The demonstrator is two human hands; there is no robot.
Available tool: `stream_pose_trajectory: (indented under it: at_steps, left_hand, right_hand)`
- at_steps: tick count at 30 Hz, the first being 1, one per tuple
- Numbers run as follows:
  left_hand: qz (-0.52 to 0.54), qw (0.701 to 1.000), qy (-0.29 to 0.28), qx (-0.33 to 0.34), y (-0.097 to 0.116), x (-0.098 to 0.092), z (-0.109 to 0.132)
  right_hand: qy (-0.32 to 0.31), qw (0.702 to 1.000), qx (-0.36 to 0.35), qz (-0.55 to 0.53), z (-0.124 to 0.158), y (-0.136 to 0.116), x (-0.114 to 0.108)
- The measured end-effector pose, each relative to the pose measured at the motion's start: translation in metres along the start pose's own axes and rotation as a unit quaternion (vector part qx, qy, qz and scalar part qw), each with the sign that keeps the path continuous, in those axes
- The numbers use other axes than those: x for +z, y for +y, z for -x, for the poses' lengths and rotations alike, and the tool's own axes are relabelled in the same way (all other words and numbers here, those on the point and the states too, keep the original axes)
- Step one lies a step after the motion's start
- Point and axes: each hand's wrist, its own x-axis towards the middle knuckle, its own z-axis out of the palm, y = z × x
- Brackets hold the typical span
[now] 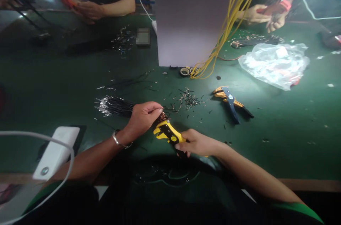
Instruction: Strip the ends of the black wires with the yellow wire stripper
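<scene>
My left hand [145, 118] is closed in a pinch, thumb against forefinger, over a bundle of black wires [121, 106]. The bundle's silvery tips fan out to the left, and coppery ends [165, 115] show just right of the fingers. What the pinch itself holds is too small to make out. In my right hand [195, 142] is a yellow and black wire stripper [170, 134], gripped by its handles, its jaws pointing up and left close to the coppery ends. Beyond the hands lies a scatter of cut black insulation bits [189, 99].
A second wire stripper [231, 102], blue and orange, lies to the right. Behind stand a pale panel [194, 15], hanging yellow wires [226, 33] and a clear plastic bag [275, 63]. A white power bank [57, 152] with a cable sits left. Co-workers' hands [90, 10] work across the table.
</scene>
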Motion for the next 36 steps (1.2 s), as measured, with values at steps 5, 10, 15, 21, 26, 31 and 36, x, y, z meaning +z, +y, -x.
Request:
stream_pose_trajectory:
  at_steps: [5, 10, 15, 21, 26, 31, 36]
  left_hand:
    - [0.003, 1.0, -0.007, 0.01, 0.003, 0.002, 0.002]
    - [0.001, 1.0, -0.003, 0.015, 0.004, 0.003, 0.004]
    - [0.002, 1.0, -0.005, 0.015, 0.004, 0.003, 0.004]
    - [-0.009, 1.0, -0.01, 0.027, 0.003, 0.004, 0.005]
    - [-0.019, 0.999, -0.019, 0.036, 0.002, 0.005, 0.006]
    - [-0.015, 0.999, -0.025, 0.021, 0.001, 0.005, 0.004]
    - [-0.043, 0.998, -0.043, 0.004, 0.0, 0.004, 0.003]
  right_hand:
    - [0.015, 0.995, -0.002, 0.1, 0.005, -0.004, 0.0]
    - [0.088, 0.96, -0.053, 0.261, 0.006, -0.012, -0.001]
    - [0.114, 0.934, -0.029, 0.338, 0.003, -0.01, -0.002]
    - [0.148, 0.892, -0.008, 0.426, 0.004, -0.003, -0.005]
    - [0.161, 0.863, -0.042, 0.477, 0.005, -0.005, -0.009]
    - [0.215, 0.896, -0.087, 0.378, 0.001, -0.01, -0.017]
    - [0.273, 0.934, -0.122, 0.195, -0.002, -0.012, -0.018]
